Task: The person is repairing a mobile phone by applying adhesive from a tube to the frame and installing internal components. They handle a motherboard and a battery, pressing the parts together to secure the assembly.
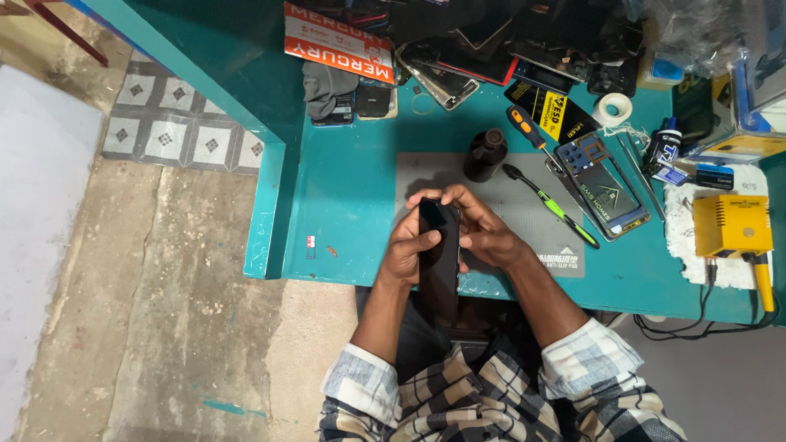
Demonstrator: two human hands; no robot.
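Black phone (440,250) pinched in left hand (407,252) and right hand (483,233) grips, below an orange package (337,42).

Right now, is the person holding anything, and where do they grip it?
Yes: a dark phone, held upright in both hands. The left hand wraps its left edge, thumb across the front; the right hand grips the right edge and top.

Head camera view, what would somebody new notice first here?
First, the dark phone held upright at the near edge of the teal bench, the left hand and right hand both wrapped around it. Next, the yellow box at the far right. Then the green-handled brush lying on the grey mat, and the dark bottle standing at the mat's far edge.
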